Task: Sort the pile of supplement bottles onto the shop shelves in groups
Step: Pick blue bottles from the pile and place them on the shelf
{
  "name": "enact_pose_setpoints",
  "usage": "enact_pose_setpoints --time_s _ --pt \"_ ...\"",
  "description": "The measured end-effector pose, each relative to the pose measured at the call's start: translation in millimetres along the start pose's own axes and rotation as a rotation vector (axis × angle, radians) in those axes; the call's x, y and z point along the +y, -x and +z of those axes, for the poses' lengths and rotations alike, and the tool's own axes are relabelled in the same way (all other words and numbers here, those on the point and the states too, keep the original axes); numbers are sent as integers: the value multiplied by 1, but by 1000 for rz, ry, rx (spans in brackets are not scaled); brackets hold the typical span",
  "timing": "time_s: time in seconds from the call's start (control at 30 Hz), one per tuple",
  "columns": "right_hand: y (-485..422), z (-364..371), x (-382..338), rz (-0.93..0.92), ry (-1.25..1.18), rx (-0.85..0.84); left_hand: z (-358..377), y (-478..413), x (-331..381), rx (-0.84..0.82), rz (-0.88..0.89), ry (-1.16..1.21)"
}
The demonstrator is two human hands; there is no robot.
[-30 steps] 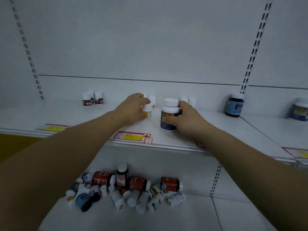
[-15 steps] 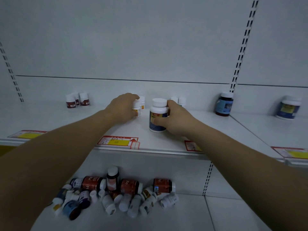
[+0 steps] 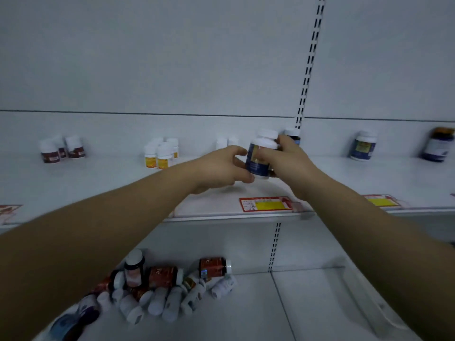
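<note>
R hand (image 3: pixel 290 163) grips blue-label bottle (image 3: pixel 257 163) just above upper shelf (image 3: pixel 98 183); L hand (image 3: pixel 219 168) curls beside it, grip can't tell.

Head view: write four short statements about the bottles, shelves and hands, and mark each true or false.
1. The right hand grips a blue-labelled bottle with a white cap. True.
2. The pile of bottles lies on the upper shelf. False: it lies on the lower shelf.
3. The yellow-labelled bottles stand upright on the upper shelf, left of both hands. True.
4. The red-labelled bottles stand at the far right of the upper shelf. False: they stand at its far left.
</note>
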State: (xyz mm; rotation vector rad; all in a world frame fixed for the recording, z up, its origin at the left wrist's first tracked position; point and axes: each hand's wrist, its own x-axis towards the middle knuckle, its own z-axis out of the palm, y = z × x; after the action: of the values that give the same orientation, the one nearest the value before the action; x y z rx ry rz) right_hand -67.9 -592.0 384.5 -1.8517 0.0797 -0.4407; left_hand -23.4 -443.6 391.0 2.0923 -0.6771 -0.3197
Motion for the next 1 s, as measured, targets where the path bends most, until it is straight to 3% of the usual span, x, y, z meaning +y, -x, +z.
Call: enact_pose_setpoints --time_s 0.3,0.67,1.0 --pt "3 -122 21 51 -10 123 99 -44 72 -70 73 33" --pt "-25 -318 78 10 256 24 242 -130 166 -13 -39 -424" --pt "-65 -364 115 20 311 -111 287 -161 173 29 -285 -674"
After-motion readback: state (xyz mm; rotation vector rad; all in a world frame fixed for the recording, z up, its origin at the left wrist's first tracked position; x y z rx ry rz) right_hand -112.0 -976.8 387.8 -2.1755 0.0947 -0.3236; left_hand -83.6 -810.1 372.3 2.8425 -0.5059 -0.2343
